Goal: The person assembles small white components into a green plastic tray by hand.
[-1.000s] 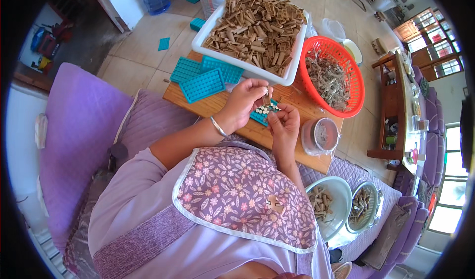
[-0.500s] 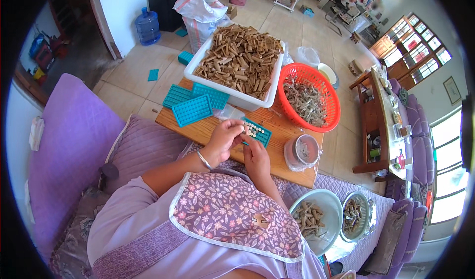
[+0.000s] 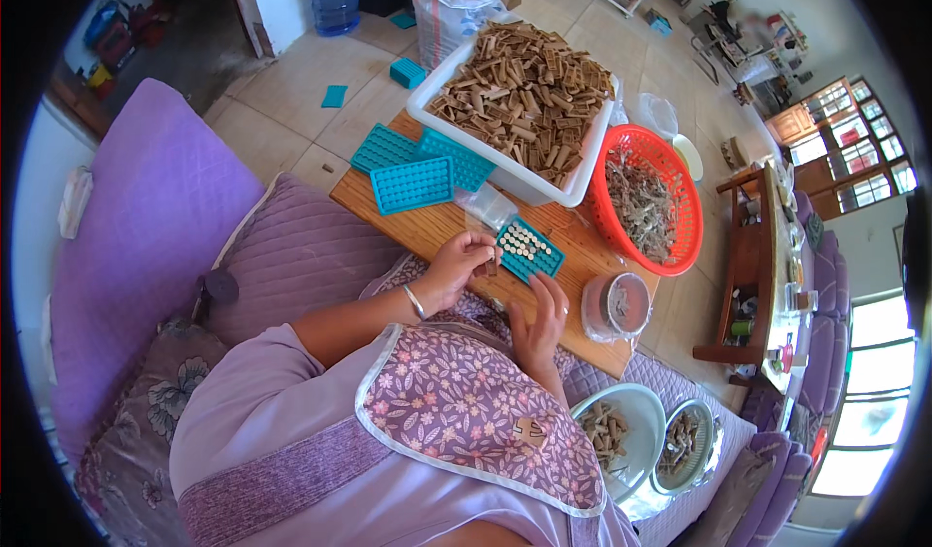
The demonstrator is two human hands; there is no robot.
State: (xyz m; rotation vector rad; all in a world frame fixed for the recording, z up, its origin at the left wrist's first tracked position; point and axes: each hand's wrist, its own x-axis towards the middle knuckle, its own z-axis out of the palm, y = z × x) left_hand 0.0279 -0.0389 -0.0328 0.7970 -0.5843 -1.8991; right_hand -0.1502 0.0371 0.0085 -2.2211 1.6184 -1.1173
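My left hand (image 3: 460, 267) is closed, thumb against fingers, on a small brown curled piece (image 3: 488, 265) that looks like bark. It is just left of a teal compartment tray (image 3: 546, 265) on the wooden table, and several small round whitish pieces (image 3: 525, 244) sit in that tray's compartments. My right hand (image 3: 540, 326) lies at the table's near edge, below the tray, with its fingers apart and nothing seen in them. Beyond the left hand, a clear plastic container (image 3: 487, 203) rests against the tray's far side.
More teal trays (image 3: 413, 186) overlap at the table's left. A white bin (image 3: 573, 198) heaped with brown curled pieces stands behind, beside a red basket (image 3: 697, 219) of greyish scraps. A clear tub (image 3: 602, 306) is at the right; two bowls (image 3: 652, 421) stand near my right side.
My hands, together over the tray before, have parted. The left has drawn back left with the brown piece; the right has opened and moved down. The whole view has shifted.
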